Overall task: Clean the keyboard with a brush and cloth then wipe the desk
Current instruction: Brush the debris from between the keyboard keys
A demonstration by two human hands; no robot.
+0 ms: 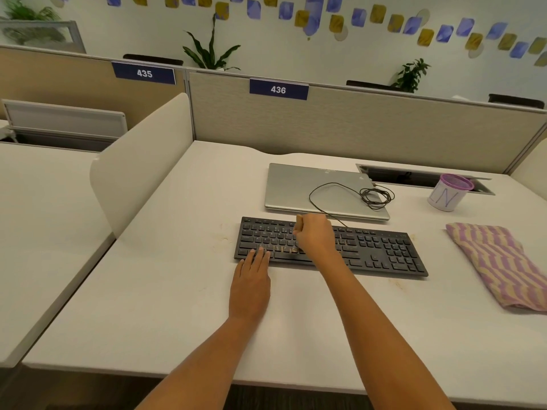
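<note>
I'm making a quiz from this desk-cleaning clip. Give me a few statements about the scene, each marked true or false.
1. The right hand holds a brush on the keyboard. True.
2. The left hand grips the cloth. False: its fingers rest flat on the keyboard's near edge; the cloth lies untouched on the desk, to the right.
3. The laptop is open. False: it is closed, with a cable on its lid.
4. A cup stands beyond the cloth. True.

beige cubicle partition [384, 128], white wall [296, 57], blue and yellow decals [359, 16], potted plants [210, 53]
</note>
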